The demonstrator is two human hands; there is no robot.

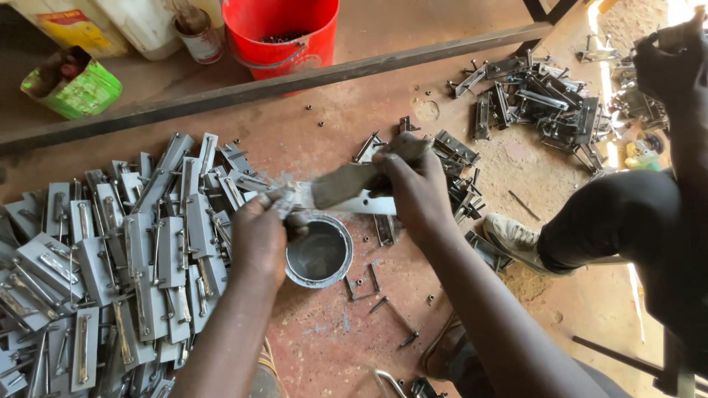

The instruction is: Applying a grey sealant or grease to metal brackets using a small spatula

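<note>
head view: the left hand (pixel 259 234) grips one end of a flat grey metal strip (pixel 361 205) above a round tin of grey paint (pixel 319 253). the strip's long axis runs left to right, level. the right hand (pixel 414 184) is closed on a paint-caked brush (pixel 346 182), bristles pointing left over the strip. painted grey latch plates (pixel 110 258) lie heaped on the rusty table (pixel 324 339) to the left.
</note>
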